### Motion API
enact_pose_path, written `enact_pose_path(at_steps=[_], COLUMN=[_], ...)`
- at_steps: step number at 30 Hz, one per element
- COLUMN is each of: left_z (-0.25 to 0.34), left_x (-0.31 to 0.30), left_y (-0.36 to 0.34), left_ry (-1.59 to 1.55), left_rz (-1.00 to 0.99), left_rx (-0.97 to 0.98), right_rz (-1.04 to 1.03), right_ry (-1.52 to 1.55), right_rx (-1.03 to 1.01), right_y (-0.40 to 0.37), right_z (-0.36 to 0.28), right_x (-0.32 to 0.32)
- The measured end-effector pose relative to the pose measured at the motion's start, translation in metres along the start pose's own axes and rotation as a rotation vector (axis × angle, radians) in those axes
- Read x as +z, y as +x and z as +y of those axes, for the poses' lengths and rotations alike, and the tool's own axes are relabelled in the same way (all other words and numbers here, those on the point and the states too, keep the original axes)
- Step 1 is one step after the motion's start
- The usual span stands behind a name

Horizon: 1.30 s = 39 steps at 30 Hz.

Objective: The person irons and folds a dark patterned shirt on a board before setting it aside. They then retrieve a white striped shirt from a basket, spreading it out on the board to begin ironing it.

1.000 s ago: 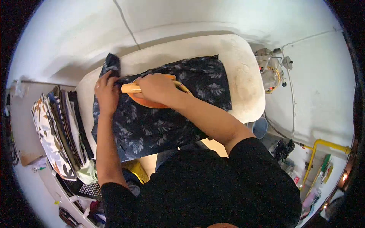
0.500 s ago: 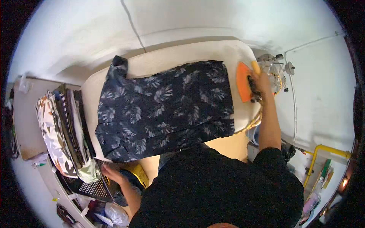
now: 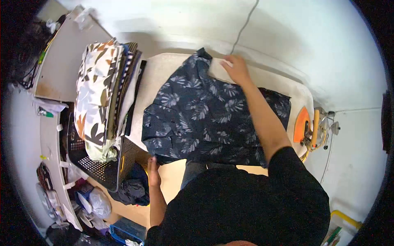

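A dark shirt (image 3: 201,115) with a pale leaf print lies spread over the padded ironing board (image 3: 158,63). Above its far edge, close to the sleeve, my right hand (image 3: 237,70) is open with thumb and fingers apart; the forearm crosses over the fabric. My left hand (image 3: 154,172) is at the shirt's near left corner, fingers stretched upward beside the cloth's edge and nothing visible in them. An orange iron (image 3: 301,125) with a wooden handle (image 3: 315,125) rests at the board's right end, apart from both hands.
A stack of folded clothes (image 3: 98,94) stands left of the board, above a dark perforated basket (image 3: 94,168). Dark cloth (image 3: 133,190) lies below the basket. Plastic bags (image 3: 99,203) sit at lower left, and a cord (image 3: 247,22) hangs down the wall.
My right hand has let go of the iron at the board's right end and moved left over the shirt. My left hand has come from beside the basket to the shirt's corner. The view has turned left.
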<state>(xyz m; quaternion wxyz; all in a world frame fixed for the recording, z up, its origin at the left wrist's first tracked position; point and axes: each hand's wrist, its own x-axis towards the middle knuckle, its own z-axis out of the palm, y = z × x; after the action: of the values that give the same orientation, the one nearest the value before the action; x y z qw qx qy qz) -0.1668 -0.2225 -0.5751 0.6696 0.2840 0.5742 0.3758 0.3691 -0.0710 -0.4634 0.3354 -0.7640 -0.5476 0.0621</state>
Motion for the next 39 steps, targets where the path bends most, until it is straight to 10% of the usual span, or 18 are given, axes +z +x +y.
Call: enact_pose_path(at_steps=[5, 7, 9, 14, 19, 22, 28, 33, 36, 39], left_z=[0.028, 0.042, 0.072, 0.164, 0.257, 0.351, 0.446, 0.379, 0.295, 0.202], left_x=[0.013, 0.008, 0.005, -0.010, -0.110, -0.090, 0.024, 0.243, 0.311, 0.344], left_y=[-0.038, -0.045, -0.057, -0.092, -0.130, -0.136, 0.036, 0.172, 0.132, 0.037], left_ry=[0.173, 0.154, 0.211, 0.388, 0.555, 0.748, 1.166, 1.400, 1.134, 0.733], left_rz=[0.005, 0.020, 0.027, 0.164, 0.529, 0.602, 0.119, 0.173, 0.070, -0.496], left_rx=[0.146, 0.195, 0.224, 0.420, 0.944, 1.221, 1.401, 1.487, 1.589, 1.059], right_rz=[0.152, -0.367, -0.370, -0.257, -0.795, -0.934, -0.496, 0.144, 0.274, 0.229], right_ry=[-0.202, -0.198, -0.103, 0.424, 0.564, 0.923, 0.939, 0.607, 0.476, 0.399], right_rx=[0.168, 0.178, 0.095, -0.148, -0.065, -0.408, 0.147, 0.643, 0.632, 0.513], right_y=[0.073, 0.085, 0.088, 0.042, -0.095, -0.152, -0.210, -0.196, -0.216, -0.255], right_z=[-0.048, -0.045, -0.043, -0.076, -0.123, -0.110, -0.044, 0.046, 0.057, 0.072], right_x=[0.095, 0.099, 0.092, -0.012, -0.196, -0.251, -0.253, -0.172, -0.160, -0.133])
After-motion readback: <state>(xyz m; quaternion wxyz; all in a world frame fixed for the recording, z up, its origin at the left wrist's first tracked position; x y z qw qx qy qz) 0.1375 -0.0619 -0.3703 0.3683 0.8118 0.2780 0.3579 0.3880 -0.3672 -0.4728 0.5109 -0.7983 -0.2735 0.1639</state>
